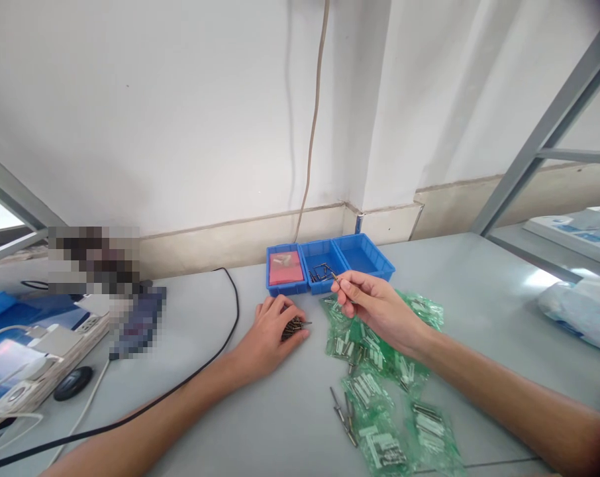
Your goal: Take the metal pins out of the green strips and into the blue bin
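Observation:
My left hand (267,338) rests on the table, its fingers curled round a bunch of thin metal rods (292,327), dark with brassy parts. Raised in front of the blue bins, my right hand (379,308) pinches one thin metal rod (334,275) between thumb and fingertips. Behind that rod, the middle blue bin (324,248) has several dark metal rods (320,271) in it. Green plastic bags (372,391) of similar rods and white labels lie under and in front of my right hand. Several loose rods (344,417) are on the table beside the bags.
The left blue bin (287,289) holds a red sheet and a small clear bag; the right blue bin (363,255) adjoins the middle one. A black cable (235,298) crosses over my left forearm. Power strips (46,361) and a black round object (73,383) lie left. Metal frame posts (518,172) rise at the side.

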Demonstrator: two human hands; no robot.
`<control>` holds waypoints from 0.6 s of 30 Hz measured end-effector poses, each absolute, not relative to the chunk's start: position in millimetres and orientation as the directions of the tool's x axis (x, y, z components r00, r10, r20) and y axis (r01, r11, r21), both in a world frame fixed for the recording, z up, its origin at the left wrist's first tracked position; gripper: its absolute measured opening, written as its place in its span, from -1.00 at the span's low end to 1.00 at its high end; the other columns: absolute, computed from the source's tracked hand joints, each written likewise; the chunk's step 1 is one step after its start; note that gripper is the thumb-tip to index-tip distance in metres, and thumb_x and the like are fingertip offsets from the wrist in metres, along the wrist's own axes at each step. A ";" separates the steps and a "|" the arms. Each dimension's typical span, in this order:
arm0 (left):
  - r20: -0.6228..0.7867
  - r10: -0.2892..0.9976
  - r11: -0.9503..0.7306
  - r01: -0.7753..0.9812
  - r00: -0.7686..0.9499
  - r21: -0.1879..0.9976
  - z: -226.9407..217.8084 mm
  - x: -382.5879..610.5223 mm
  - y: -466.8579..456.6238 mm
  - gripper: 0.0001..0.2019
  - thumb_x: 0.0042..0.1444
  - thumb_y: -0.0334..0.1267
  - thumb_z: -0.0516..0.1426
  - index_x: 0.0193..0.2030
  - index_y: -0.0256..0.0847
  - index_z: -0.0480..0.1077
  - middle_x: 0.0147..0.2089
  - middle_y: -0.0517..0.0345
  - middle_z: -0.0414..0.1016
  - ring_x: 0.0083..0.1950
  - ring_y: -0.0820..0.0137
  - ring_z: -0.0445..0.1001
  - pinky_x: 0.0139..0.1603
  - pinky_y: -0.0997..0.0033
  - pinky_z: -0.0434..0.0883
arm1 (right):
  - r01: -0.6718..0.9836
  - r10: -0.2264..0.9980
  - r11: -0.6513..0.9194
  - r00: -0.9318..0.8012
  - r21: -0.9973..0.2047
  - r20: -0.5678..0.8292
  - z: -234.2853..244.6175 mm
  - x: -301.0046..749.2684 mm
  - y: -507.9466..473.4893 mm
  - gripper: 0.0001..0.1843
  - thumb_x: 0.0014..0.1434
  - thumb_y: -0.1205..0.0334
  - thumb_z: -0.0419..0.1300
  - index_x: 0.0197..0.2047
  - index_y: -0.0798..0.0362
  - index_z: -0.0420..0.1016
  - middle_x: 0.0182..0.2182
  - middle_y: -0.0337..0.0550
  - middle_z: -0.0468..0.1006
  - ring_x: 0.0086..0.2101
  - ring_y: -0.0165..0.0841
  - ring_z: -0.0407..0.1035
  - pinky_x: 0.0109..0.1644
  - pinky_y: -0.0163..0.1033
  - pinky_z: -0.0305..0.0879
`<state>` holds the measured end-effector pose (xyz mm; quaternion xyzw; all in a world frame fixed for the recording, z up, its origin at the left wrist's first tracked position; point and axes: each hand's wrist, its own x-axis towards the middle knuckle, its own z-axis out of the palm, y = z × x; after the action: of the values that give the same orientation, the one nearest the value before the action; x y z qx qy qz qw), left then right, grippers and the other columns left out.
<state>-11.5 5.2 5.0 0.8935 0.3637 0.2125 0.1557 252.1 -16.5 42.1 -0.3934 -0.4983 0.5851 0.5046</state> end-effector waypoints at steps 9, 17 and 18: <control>0.298 0.782 -0.617 0.747 0.547 0.249 1.9 -6.9 -3.8 -0.76 0.42 0.03 0.19 0.08 0.00 0.47 0.14 0.03 0.41 0.18 0.04 0.30 0.21 -0.15 0.15 | -0.195 0.987 0.010 -0.156 -0.981 0.041 41.1 251.7 -14.3 -0.61 0.29 -0.15 0.38 -0.17 0.04 0.58 -0.35 -0.22 0.47 -0.43 -0.41 0.25 -0.32 -0.26 0.20; 0.249 0.821 -0.571 0.751 0.514 0.332 1.1 -8.0 -0.6 -0.71 0.40 0.10 0.19 0.07 0.00 0.45 0.10 0.03 0.36 0.13 0.04 0.28 0.08 0.01 0.27 | -0.148 0.988 -0.002 -0.155 -0.989 0.021 40.7 251.4 -13.4 -0.59 0.27 -0.18 0.39 -0.20 0.03 0.58 -0.34 -0.22 0.48 -0.43 -0.41 0.25 -0.31 -0.24 0.19; 0.237 0.819 -0.574 0.740 0.523 0.350 2.0 -8.1 -0.1 -0.72 0.41 0.08 0.19 0.07 -0.01 0.45 0.09 0.04 0.36 0.13 0.05 0.29 0.09 0.02 0.27 | -0.146 0.987 -0.007 -0.159 -0.989 0.016 40.8 251.4 -13.6 -0.59 0.27 -0.17 0.39 -0.19 0.04 0.58 -0.35 -0.23 0.48 -0.42 -0.40 0.25 -0.30 -0.25 0.19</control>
<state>-8.1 -0.1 2.0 0.8666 0.4496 0.1903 0.1033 251.4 -13.6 40.8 -0.4193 -0.5015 0.5726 0.4948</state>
